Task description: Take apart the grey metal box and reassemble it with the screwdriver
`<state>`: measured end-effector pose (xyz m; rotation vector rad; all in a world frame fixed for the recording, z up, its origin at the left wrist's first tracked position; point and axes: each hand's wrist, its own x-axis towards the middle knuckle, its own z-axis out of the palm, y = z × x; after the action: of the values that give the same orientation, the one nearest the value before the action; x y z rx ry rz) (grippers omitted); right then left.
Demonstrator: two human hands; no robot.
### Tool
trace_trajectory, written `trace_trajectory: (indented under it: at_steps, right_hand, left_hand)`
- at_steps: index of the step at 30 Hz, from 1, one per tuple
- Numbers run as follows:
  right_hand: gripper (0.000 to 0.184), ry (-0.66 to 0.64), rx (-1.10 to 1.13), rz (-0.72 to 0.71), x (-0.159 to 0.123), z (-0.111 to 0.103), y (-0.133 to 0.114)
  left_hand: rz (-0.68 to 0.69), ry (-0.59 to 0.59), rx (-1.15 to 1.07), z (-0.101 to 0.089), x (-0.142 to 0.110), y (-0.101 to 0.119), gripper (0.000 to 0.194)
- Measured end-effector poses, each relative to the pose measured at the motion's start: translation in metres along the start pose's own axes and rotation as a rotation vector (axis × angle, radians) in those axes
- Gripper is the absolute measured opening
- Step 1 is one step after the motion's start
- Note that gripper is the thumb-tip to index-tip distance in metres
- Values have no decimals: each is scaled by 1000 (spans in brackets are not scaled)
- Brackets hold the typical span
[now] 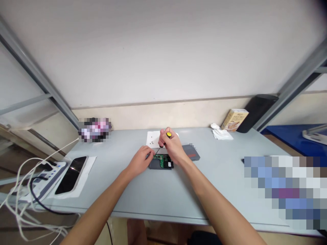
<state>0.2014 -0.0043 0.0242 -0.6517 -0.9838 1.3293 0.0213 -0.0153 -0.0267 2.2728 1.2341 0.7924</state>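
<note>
In the head view, my right hand (171, 144) is closed around a screwdriver (168, 135) with a yellow-ended dark handle. Its thin shaft slants down to the left, toward a green circuit board (161, 162). The board sits in a dark grey device housing (154, 165), with a black part at its right end. My left hand (143, 157) grips the housing's left end, fingertips close to the screwdriver's tip. Behind my right wrist lies a grey cover (191, 153) with a reddish mark. Several tiny dark screws (151, 141) rest on a white paper (149, 136) behind the device.
A phone (72, 175) lies on white paper at the left, beside a power strip (48, 180) with tangled white cables (17, 204). At the back right stand a carton (234, 120), crumpled tissue (222, 133) and a black cylinder (258, 112). Blurred-out items occupy the right front and left back.
</note>
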Motion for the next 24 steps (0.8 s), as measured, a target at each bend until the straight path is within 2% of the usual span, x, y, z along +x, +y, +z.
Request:
trace_trajectory:
  at_steps: [7, 11, 19, 24]
  right_hand:
    - [38, -79, 233, 83, 1, -2, -3]
    - [30, -20, 194, 80, 2, -4, -3]
    - [51, 41, 161, 99, 3, -2, 1]
    - [48, 40, 111, 30, 3, 0, 1]
  left_hand:
    - [-31, -15, -7, -1, -1, -1, 28]
    - [-31, -19, -15, 0, -1, -2, 27]
    - [-6, -18, -14, -1, 0, 0, 28]
    - [-19, -14, -19, -1, -1, 0, 28]
